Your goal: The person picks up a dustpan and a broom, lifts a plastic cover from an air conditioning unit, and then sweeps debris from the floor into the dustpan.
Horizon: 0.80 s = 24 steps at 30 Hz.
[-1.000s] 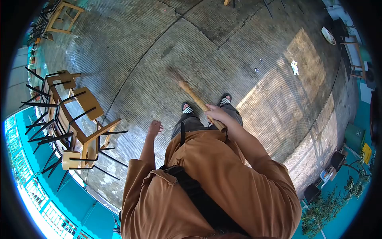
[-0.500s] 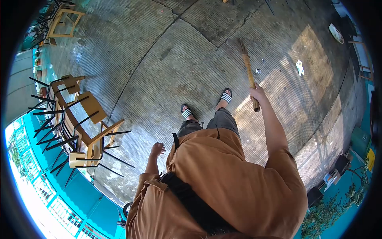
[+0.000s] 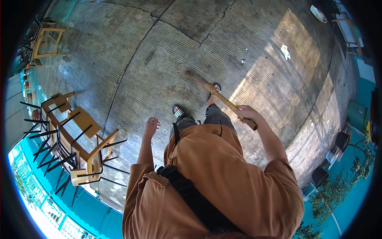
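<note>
- Underfoot, the grooved concrete floor [image 3: 131, 51] filled most of my view; cracks ran across it, and a sunlit patch lay on its right half.
- At the left edge, a stack of wooden tables and chairs [image 3: 75, 131] stood with black metal legs pointing outward. I judged they had been piled there to free the floor.
- A second wooden frame [image 3: 43, 42] stood well apart from that stack, at the upper left.
- At the lower right, potted plants [image 3: 338, 187] lined a teal wall.
- The person's brown shirt [image 3: 223, 175], crossed by a black strap [image 3: 195, 199], occupied the lower centre, since the camera looked straight down the body.
- The broom [image 3: 223, 99] slanted from the right hand down to the floor just beside the right sandal [image 3: 217, 86]. Its blurred bristle end touched the concrete at upper left of the feet; I read the low slant as a sweeping angle.
- The right hand [image 3: 246, 113] was wrapped tight around the handle near its top end, leaving the butt protruding behind the fist.
- The left hand [image 3: 151, 125] hung free beside the hip, fingers loosely curled and holding nothing, near the left sandal [image 3: 178, 111].
- A scrap of white litter [image 3: 285, 51] lay on the sunlit patch, with a smaller fleck [image 3: 243, 61] near it, both well apart from the bristles.
</note>
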Tool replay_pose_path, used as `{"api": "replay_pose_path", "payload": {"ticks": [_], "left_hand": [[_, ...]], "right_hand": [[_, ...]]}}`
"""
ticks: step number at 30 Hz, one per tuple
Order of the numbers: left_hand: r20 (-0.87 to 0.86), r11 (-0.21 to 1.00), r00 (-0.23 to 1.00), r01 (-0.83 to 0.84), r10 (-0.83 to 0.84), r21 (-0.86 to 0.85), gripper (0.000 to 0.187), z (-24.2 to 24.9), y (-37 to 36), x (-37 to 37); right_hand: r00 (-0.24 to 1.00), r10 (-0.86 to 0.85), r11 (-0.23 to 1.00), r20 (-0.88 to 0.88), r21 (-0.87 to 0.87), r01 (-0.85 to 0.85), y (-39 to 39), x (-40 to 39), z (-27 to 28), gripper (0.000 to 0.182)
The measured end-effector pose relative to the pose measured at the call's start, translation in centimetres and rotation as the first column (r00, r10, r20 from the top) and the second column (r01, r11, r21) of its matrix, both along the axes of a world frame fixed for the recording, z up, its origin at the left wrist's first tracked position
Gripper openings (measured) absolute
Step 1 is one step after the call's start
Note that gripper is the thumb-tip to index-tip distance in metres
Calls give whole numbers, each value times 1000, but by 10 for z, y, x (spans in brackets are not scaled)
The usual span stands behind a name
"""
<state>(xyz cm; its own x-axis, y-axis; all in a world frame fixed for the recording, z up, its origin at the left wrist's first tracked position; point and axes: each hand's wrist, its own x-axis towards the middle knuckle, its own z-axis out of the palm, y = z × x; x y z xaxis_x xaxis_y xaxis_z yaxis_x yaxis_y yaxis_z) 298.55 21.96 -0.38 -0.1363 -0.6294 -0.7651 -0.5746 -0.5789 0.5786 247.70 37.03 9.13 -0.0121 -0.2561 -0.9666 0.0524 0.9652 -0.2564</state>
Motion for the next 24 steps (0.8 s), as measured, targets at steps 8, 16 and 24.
{"api": "replay_pose_path", "payload": {"ticks": [8,16,24], "left_hand": [[169,978,986,-47,12,202,25,-13,41,40],[224,939,973,-120,48,322,29,-8,55,32],[88,998,996,-33,29,46,28,33,5,-67]], "right_hand": [[852,-30,995,-523,-100,-26,11,-114,-27,50],[970,-209,955,-126,-239,175,-48,-36,-8,62],[966,-227,927,123,-276,253,-105,-90,-86,53]]}}
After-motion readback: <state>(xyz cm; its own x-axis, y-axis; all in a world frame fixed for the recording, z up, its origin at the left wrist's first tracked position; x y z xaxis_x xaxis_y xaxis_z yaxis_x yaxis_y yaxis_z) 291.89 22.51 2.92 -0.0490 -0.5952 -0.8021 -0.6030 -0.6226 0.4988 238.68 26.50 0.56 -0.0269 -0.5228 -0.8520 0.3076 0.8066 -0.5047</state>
